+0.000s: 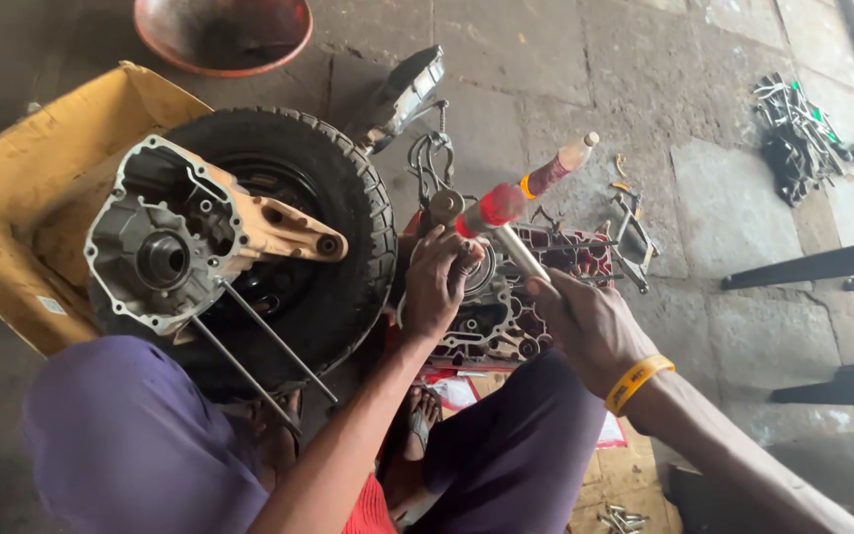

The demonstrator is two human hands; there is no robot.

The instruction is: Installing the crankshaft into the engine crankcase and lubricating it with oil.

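A: Hands first, nearest the camera. What does each grip?

B: Right hand (pixel 590 321), in a yellow wristband, is clenched on the steel shaft of a red-handled tool (pixel 516 213); its long axis climbs up and right, away from the fingers.

A: And the left hand (pixel 439 282)?

B: Curled onto the grey metal engine casing (pixel 491 307) just beside the shaft. Beyond lies 1 black rubber tyre (pixel 348 218).

left hand (pixel 439 280) fingers curled, right hand (pixel 590 324) – fisted
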